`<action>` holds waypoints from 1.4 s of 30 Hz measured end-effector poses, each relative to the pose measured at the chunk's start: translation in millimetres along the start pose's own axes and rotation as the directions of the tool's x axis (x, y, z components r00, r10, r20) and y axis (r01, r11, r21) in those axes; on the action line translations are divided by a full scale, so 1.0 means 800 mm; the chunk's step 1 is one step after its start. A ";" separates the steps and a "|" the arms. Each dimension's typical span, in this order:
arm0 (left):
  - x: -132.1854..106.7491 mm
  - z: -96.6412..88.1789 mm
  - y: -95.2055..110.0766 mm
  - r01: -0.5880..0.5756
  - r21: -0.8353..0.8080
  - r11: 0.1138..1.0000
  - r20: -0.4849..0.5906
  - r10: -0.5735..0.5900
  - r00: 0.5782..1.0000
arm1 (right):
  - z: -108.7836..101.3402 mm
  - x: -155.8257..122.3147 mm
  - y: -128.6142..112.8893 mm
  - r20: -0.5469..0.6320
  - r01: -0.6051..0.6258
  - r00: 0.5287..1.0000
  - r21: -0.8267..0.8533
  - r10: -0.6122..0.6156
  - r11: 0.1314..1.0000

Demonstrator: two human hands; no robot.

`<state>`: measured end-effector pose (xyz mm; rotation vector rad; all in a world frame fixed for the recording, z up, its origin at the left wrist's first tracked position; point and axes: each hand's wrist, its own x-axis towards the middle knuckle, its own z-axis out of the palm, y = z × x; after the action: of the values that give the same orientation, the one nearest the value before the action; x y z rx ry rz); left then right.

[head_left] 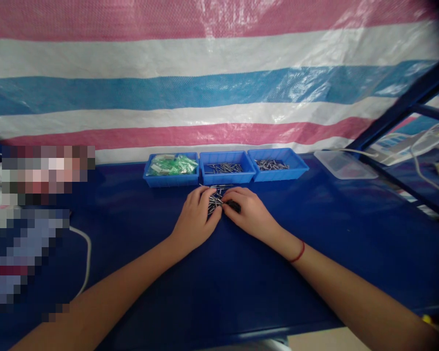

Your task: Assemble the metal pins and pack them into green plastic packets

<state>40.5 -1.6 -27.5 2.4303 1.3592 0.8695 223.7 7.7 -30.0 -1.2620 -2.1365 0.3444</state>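
A loose pile of small metal pins point(216, 195) lies on the dark blue table point(241, 273), just in front of three blue trays. My left hand point(195, 217) rests over the left side of the pile, fingers curled onto the pins. My right hand point(250, 212) lies against the right side, its fingertips pinched on a small dark piece point(234, 205) that I cannot name. The two hands almost touch at the pile. A red string circles my right wrist.
The left blue tray point(157, 179) holds green packets, the middle tray point(223, 178) and right tray point(292, 171) hold metal pins. A clear plastic lid point(344, 165) lies at the right. A white cable point(86, 253) curves at the left. A striped tarpaulin hangs behind.
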 end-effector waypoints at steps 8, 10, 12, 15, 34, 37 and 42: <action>0.001 0.004 -0.009 -0.035 -0.022 0.999 0.007 0.035 0.999 | 0.002 -0.001 -0.007 0.015 0.019 1.000 0.003 -0.019 1.000; -0.001 0.004 -0.010 -0.037 -0.005 0.999 0.016 0.037 0.999 | 0.001 -0.001 -0.007 0.011 0.022 1.000 -0.006 -0.022 1.000; -0.001 0.005 -0.010 -0.036 0.003 0.999 0.018 0.036 0.999 | 0.001 -0.001 -0.007 0.009 0.019 1.000 -0.027 -0.019 0.999; -0.002 0.005 -0.010 -0.031 -0.005 1.000 0.009 0.031 0.999 | 0.000 -0.001 -0.006 0.010 0.016 1.000 -0.055 -0.015 0.998; 0.005 -0.010 -0.010 0.111 -0.294 0.949 -0.099 -0.146 0.984 | -0.008 0.001 -0.024 -0.181 0.018 0.982 0.343 0.047 0.939; 0.005 -0.011 -0.007 0.097 -0.296 0.950 -0.075 -0.124 0.989 | -0.009 -0.001 -0.028 -0.185 -0.008 0.978 0.421 0.094 0.907; 0.004 -0.013 0.000 0.049 -0.318 0.947 -0.032 -0.062 0.998 | -0.012 -0.002 -0.034 -0.207 0.003 0.973 0.457 0.103 0.889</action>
<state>35.1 0.2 -17.9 2.1312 1.1880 1.0400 211.5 -8.7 -9.3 -1.0259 -1.6991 0.6506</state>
